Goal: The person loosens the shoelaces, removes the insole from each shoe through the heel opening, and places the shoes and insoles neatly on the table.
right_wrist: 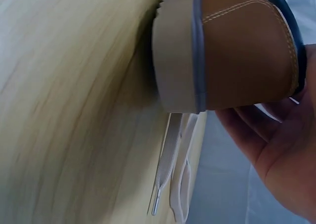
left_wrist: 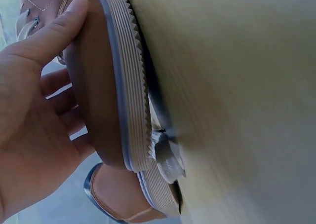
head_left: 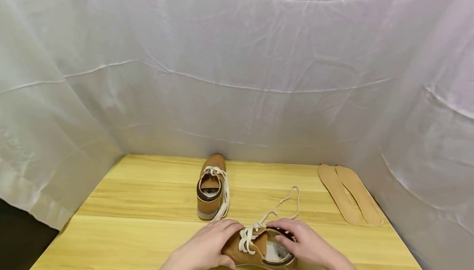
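Note:
A brown lace-up shoe (head_left: 231, 250) is at the front of the table, toe to the left, its opening showing a pale inside. My left hand (head_left: 207, 245) grips it around the toe; in the left wrist view the thumb (left_wrist: 59, 34) lies over the upper, fingers on the far side. At the heel end, my right hand (head_left: 309, 243) holds the shoe by its dark collar, fingers along the far edge and thumb at the opening. A cream lace (head_left: 246, 239) crosses the tongue, and a loose end trails behind onto the table. The ribbed sole (left_wrist: 131, 81) faces the tabletop.
Farther back, a matching brown shoe (head_left: 208, 207) stands toe-away, its laces hanging on the right side. Two tan insoles (head_left: 335, 194) lie overlapping at the far right. Grey cloth (head_left: 237, 109) walls off the wooden table (head_left: 148, 204) at the back and sides.

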{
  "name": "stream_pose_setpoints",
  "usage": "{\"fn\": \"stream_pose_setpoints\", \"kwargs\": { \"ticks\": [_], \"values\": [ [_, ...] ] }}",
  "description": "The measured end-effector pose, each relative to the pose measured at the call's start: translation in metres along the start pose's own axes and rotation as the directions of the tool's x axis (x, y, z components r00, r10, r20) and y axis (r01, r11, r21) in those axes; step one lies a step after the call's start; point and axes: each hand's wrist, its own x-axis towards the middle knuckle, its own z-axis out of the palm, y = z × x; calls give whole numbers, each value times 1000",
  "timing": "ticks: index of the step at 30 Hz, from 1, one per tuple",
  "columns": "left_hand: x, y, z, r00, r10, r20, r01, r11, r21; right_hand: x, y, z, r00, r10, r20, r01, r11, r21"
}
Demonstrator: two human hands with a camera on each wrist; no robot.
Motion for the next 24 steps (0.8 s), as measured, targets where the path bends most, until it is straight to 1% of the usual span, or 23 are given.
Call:
{"fn": "stream_pose_setpoints", "kwargs": {
  "ticks": [5,7,8,11,15,17,18,21,23,24],
  "values": [
    [10,2,1,998,53,20,-54,997,59,-9,-1,-6,994,101,50,-106,988,113],
    [15,3,2,997,67,30,-69,994,83,-13,-2,-9,988,134,71,-142,981,131],
    [18,3,2,997,72,31,-74,993,93,-15,-2,-10,987,139,75,-148,980,131],
    [26,3,3,995,97,8,-97,988,123,-21,-2,-13,984,157,86,-169,972,162],
    [34,1,3,990,129,-52,-121,983,136,-29,-4,-10,972,216,92,-233,936,264],
    [38,0,4,988,135,-76,-124,983,137,-34,-6,-6,971,225,76,-237,921,310],
    [39,-1,4,987,136,-85,-124,982,140,-36,-7,-3,974,219,60,-227,917,328],
    [41,-3,5,987,127,-102,-109,980,164,-41,-9,8,988,152,-8,-140,928,345],
    [40,-3,5,987,116,-109,-96,980,174,-43,-10,15,993,106,-43,-85,937,339],
    [40,-3,4,988,108,-112,-89,983,162,-43,-11,18,994,91,-57,-67,940,336]
  ]
}}
